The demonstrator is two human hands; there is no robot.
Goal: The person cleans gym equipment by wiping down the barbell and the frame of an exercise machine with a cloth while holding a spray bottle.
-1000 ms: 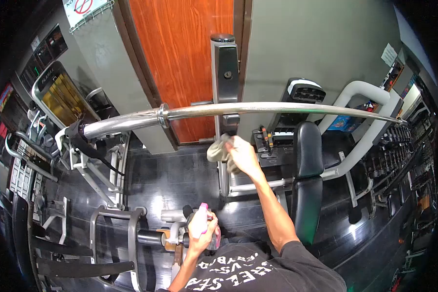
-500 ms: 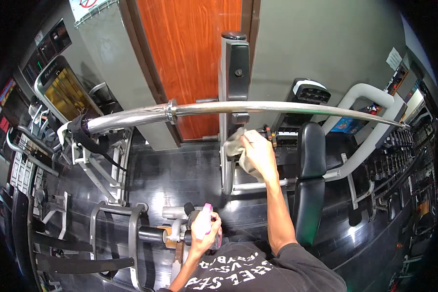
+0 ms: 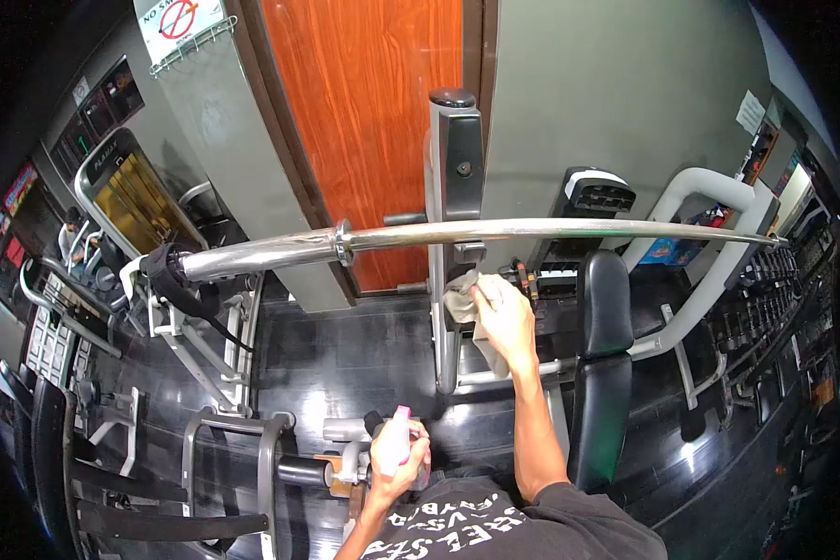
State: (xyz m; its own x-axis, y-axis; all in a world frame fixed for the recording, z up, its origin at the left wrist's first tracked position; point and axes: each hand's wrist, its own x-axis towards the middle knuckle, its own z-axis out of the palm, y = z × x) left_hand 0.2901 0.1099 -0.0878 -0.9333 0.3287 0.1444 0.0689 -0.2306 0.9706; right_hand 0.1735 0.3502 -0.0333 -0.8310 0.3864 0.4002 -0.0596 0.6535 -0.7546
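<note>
My right hand (image 3: 506, 317) is closed on a crumpled grey-beige cloth (image 3: 461, 301). The cloth lies against the grey upright post (image 3: 445, 341) of a weight stand, just under the barbell. Low in front of my body, my left hand (image 3: 398, 459) grips what looks like a spray bottle (image 3: 397, 437) with a pink and white head; its body is mostly covered by my fingers. A long chrome barbell (image 3: 532, 229) crosses the view above both hands, and a black strap (image 3: 168, 275) is wrapped round its left end.
A black padded bench (image 3: 604, 373) stands right of my right arm. Metal machine frames (image 3: 238, 422) fill the left side. Dumbbell racks (image 3: 756, 308) run along the right. Behind the post are a wooden door (image 3: 369, 103) and a grey wall. A person (image 3: 70, 238) is at the far left.
The view has tilted up slightly, so the barbell and post sit lower in it. My right hand and the cloth have moved slightly down the post. Both hands keep their hold.
</note>
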